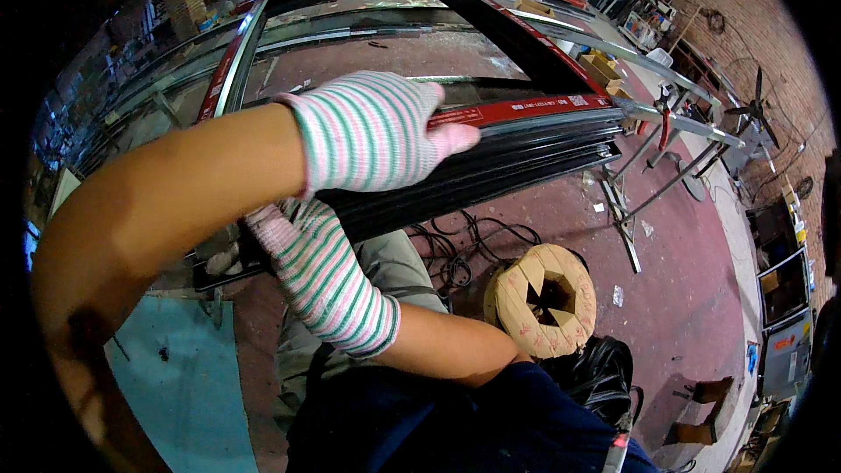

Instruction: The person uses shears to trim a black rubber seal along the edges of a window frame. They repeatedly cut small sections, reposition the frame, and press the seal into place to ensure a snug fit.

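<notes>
A large black metal frame, with red film strips along its edges, rests on a stack of dark profiles in front of me. My left hand, in a pink, green and white striped knit glove, reaches across from the left and grips the frame's near bar. Its thumb lies along the red strip, and the other fingertips bend over the far side, partly hidden. My right hand, gloved alike, crosses beneath my left forearm at the near left end of the stack. The left forearm hides most of its fingers and whatever they touch.
A cardboard-wrapped roll stands on the red floor near my right side, beside black cables. Metal stands with red-handled pliers are at the right. A light-blue board lies lower left. More profiles lie beyond the frame.
</notes>
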`<state>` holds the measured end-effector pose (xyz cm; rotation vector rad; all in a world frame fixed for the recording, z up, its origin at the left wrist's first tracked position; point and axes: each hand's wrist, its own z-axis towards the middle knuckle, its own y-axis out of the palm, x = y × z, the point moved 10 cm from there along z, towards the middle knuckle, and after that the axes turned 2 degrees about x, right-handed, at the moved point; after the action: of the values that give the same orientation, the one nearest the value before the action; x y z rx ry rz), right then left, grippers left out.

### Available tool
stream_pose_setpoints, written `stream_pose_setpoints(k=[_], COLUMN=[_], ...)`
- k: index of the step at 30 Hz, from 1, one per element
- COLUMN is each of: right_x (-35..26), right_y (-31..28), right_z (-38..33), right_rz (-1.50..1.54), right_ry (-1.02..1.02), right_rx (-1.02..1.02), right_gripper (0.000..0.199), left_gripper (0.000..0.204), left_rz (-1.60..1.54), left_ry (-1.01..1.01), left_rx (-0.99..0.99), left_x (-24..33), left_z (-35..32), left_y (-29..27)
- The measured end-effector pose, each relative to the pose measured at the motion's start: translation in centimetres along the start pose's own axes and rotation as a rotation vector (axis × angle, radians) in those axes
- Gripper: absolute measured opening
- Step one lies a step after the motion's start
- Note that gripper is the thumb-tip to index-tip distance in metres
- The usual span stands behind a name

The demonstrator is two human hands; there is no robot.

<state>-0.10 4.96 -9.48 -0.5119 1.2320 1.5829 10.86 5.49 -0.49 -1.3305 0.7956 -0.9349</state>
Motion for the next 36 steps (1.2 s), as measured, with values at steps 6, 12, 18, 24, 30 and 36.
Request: stream_pose_setpoints(k=[6,12,18,24,30,36], right_x=[-0.6,-1.2,-1.2,-1.8,-2.8,-2.2], right_y=[-0.8,0.8,-0.1,0.6,-0.4,0.5], right_z=[0.0,-0.3,0.0,-0.3,-2.3,-3.7], right_rz=[-0.074,-0.016,0.117,0.039,0.189,-0.092], right_ry=[-0.1,-0.098,0.102,0.075,0.06,0.185], right_rx=[0.019,-0.028,-0.057,-0.086,-0.101,-0.229], right_gripper=[0.036,0.038,0.038,0.037,0.026,0.032], left_gripper=[0.074,0.073,0.065,0.055,0.032,0.025], left_rz=[0.004,0.065,-0.111,-0.065,-0.006,-0.501], left_ry=[-0.018,-0.057,0.022,-0.046,-0.103,-0.4], left_rx=[-0.038,-0.038,-0.102,-0.144,0.235,0.174], left_x=[0.7,0.1,0.8,-2.5,-2.2,-5.7], left_z=[1.6,0.6,1.5,-2.2,-9.1,-13.8], left_y=[0.8,0.1,0.4,-0.9,-6.1,-3.7])
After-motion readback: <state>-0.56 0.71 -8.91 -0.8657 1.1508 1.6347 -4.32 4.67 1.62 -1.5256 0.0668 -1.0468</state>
